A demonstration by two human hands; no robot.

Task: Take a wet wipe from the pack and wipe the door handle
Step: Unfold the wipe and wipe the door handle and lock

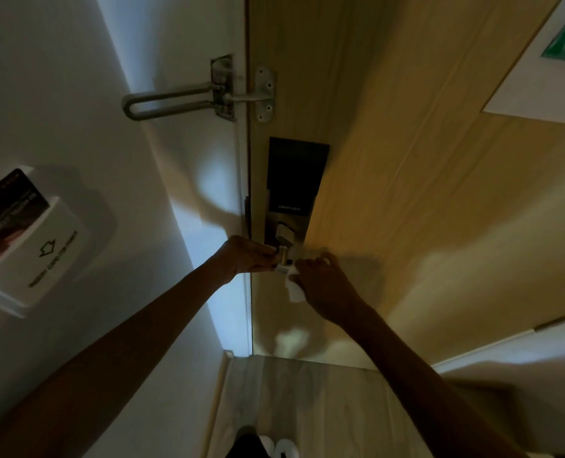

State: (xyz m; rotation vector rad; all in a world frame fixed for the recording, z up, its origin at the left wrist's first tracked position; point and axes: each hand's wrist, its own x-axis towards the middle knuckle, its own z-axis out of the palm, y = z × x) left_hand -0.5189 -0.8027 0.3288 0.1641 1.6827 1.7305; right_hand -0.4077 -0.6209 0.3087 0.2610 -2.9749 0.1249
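A silver door handle (283, 251) juts from a black smart lock plate (293, 180) on a wooden door (439, 200). My left hand (248, 254) is closed around the handle's left side. My right hand (324, 280) presses on the handle's right part and grips a white wet wipe (293, 289), whose loose end hangs below the handle. The lever's right end is hidden under my right hand. No wipe pack shows in the view.
A metal swing-bar door guard (188, 97) sits above the lock, across the door frame. A white key-card holder (26, 239) with a dark card is on the left wall. A notice (558, 61) hangs on the door's upper right. Wood-look floor (307, 408) lies below.
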